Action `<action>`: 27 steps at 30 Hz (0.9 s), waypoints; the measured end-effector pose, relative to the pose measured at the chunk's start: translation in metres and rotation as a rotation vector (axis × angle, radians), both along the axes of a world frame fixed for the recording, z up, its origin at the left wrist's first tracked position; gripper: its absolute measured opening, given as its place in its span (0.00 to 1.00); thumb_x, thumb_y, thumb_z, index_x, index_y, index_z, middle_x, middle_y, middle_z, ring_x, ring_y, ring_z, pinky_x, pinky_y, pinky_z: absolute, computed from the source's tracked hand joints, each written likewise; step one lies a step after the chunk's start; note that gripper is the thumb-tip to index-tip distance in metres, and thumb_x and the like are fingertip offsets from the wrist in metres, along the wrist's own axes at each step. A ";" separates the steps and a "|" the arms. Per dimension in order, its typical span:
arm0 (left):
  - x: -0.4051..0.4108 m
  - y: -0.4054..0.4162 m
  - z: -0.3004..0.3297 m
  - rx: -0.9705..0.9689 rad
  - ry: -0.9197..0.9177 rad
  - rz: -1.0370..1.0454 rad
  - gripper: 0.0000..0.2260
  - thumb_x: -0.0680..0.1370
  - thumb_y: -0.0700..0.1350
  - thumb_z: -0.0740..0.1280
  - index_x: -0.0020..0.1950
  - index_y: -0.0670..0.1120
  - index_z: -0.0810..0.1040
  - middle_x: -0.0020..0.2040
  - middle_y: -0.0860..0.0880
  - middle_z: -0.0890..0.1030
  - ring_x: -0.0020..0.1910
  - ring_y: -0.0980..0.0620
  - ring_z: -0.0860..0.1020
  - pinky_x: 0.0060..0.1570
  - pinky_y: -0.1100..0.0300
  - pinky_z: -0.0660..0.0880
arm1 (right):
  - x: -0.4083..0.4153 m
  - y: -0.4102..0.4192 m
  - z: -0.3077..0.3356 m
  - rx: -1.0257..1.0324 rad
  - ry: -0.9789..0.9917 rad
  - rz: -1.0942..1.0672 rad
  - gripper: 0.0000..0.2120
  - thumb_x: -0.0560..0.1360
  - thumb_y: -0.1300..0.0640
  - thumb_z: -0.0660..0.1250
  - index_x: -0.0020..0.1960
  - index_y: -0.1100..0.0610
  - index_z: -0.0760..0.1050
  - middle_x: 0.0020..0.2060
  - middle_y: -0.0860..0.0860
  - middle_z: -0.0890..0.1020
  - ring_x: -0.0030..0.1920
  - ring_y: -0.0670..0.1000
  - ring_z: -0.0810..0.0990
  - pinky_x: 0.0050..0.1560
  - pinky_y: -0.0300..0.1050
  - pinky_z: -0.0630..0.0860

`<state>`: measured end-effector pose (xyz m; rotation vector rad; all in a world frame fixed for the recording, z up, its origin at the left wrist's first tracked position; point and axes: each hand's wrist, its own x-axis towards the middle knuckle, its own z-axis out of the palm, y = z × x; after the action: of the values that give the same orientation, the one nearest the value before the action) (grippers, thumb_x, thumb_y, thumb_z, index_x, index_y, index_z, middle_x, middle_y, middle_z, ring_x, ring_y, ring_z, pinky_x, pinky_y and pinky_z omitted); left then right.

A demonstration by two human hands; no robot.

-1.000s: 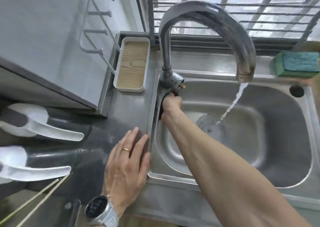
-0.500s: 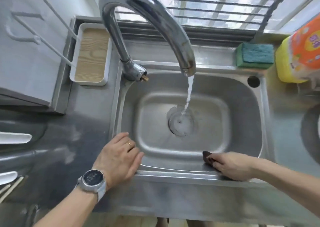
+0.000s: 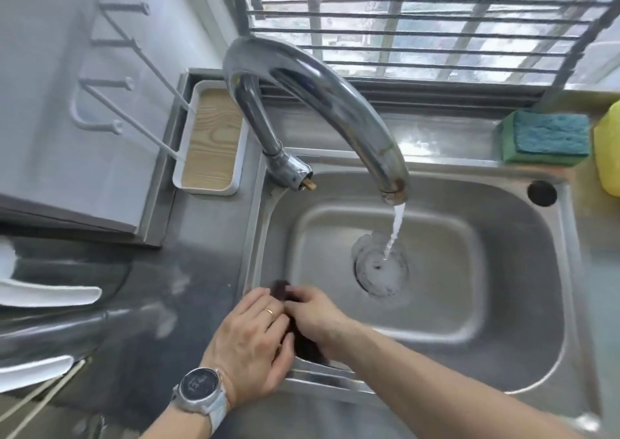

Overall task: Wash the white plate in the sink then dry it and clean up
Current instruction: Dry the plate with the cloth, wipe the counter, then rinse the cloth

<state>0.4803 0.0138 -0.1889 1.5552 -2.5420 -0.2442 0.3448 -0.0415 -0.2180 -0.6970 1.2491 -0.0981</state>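
Water runs from the curved steel tap [image 3: 335, 103] into the steel sink [image 3: 523, 304] and lands on the drain. At the sink's front left corner, my right hand [image 3: 317, 318] grips a dark cloth [image 3: 305, 343] and presses it against the rim. My left hand [image 3: 248, 334], with a ring and a wristwatch, lies on the rim right beside it, fingers fairly straight and touching the cloth. White plates [image 3: 43, 296] stand on edge at the far left, only partly in view. No plate is in the sink.
A blue-and-green sponge [image 3: 550, 135] lies on the ledge behind the sink, next to a yellow pack [image 3: 609, 157] at the right edge. A white tray with a wooden base [image 3: 209, 143] sits left of the tap. Chopsticks [image 3: 40, 401] lie at the lower left.
My right hand has swept the cloth from the tap base along the sink's front edge to the front left corner. It now meets my left hand, which stayed on the rim.
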 end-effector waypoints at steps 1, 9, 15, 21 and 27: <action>0.000 0.000 0.000 -0.004 0.014 0.015 0.06 0.75 0.45 0.67 0.40 0.45 0.81 0.40 0.46 0.80 0.43 0.43 0.79 0.67 0.48 0.75 | 0.021 -0.008 -0.009 0.039 -0.007 -0.134 0.11 0.72 0.58 0.65 0.53 0.54 0.80 0.52 0.60 0.85 0.50 0.55 0.83 0.58 0.56 0.79; 0.003 -0.003 -0.003 -0.043 0.041 0.034 0.06 0.74 0.44 0.67 0.38 0.45 0.79 0.38 0.47 0.77 0.40 0.44 0.77 0.66 0.50 0.75 | 0.053 -0.157 -0.027 0.024 0.015 -1.028 0.16 0.74 0.64 0.61 0.60 0.62 0.76 0.47 0.62 0.84 0.33 0.54 0.82 0.33 0.42 0.78; 0.005 -0.003 -0.002 -0.042 0.051 0.024 0.06 0.74 0.44 0.66 0.38 0.45 0.78 0.39 0.47 0.77 0.40 0.44 0.77 0.66 0.50 0.74 | 0.016 -0.037 -0.048 -0.550 0.286 0.406 0.33 0.75 0.68 0.61 0.79 0.61 0.59 0.80 0.57 0.55 0.78 0.56 0.58 0.75 0.40 0.55; 0.008 -0.002 -0.002 -0.074 0.045 0.018 0.08 0.76 0.44 0.64 0.38 0.45 0.77 0.38 0.46 0.77 0.39 0.42 0.77 0.65 0.48 0.74 | -0.082 0.000 0.001 -0.337 0.276 0.882 0.16 0.77 0.58 0.60 0.61 0.53 0.81 0.64 0.52 0.81 0.65 0.56 0.76 0.66 0.45 0.70; 0.004 -0.003 -0.004 -0.155 0.063 0.005 0.13 0.78 0.45 0.61 0.36 0.45 0.79 0.37 0.47 0.77 0.37 0.42 0.78 0.64 0.46 0.73 | -0.233 -0.010 0.041 -0.485 0.640 1.357 0.07 0.75 0.51 0.64 0.44 0.54 0.75 0.48 0.56 0.84 0.48 0.58 0.80 0.44 0.44 0.72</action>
<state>0.4844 0.0106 -0.1931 1.4726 -2.4446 -0.0917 0.1121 -0.0512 -0.1766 -1.9721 1.0901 1.0376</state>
